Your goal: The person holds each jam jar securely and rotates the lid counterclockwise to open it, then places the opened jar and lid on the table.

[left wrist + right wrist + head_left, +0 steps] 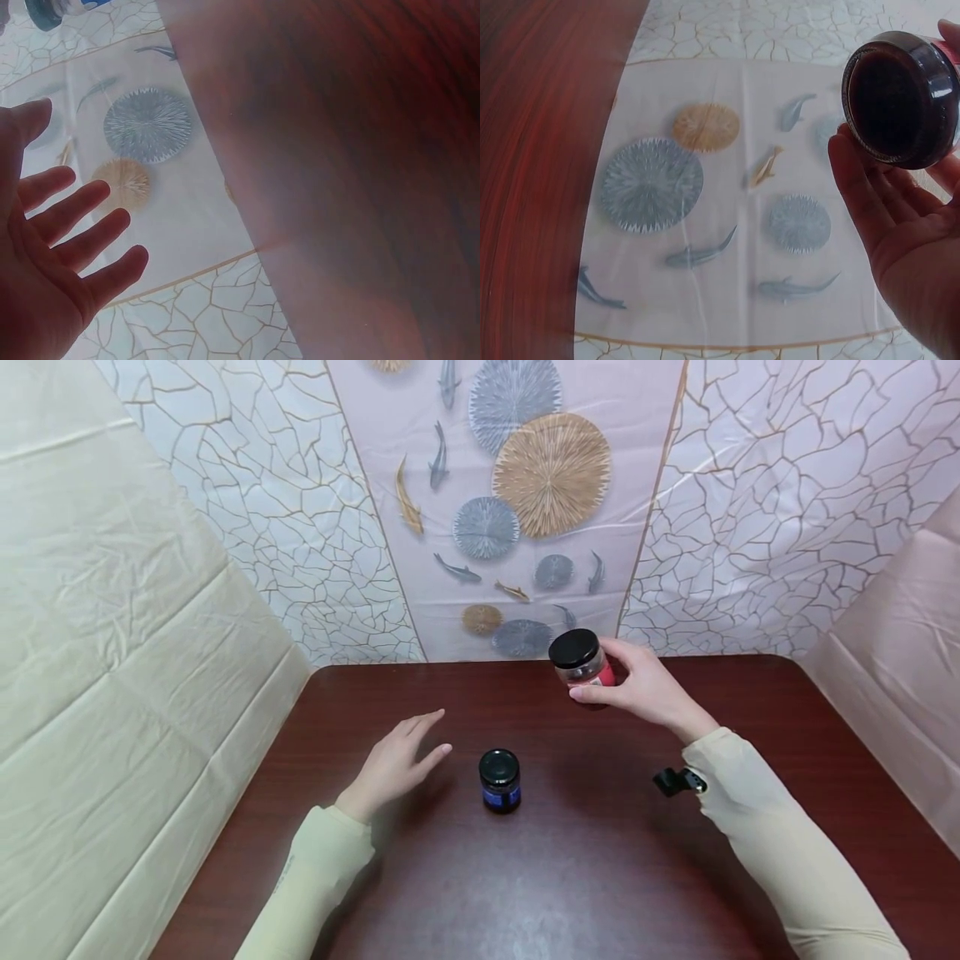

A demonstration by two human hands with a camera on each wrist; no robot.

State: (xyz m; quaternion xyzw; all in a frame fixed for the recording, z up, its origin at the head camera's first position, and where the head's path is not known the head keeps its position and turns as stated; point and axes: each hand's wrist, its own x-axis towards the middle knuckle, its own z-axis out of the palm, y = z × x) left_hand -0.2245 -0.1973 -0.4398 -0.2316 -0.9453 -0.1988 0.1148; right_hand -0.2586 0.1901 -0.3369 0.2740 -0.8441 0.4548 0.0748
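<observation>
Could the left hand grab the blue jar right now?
Probably yes. The left hand looks free, the blue jar stands near its thumb, and nothing shows between them. The right hand is away, holding the red jar.

Right hand (919,244) holds a glass jar (900,101), tilted, its dark round end facing the camera; red shows at the jar's right edge. Reddish-brown table (540,187) at left. Pale cloth (727,300) behind, printed with fish, spiky discs and cracked-pattern borders.
</observation>
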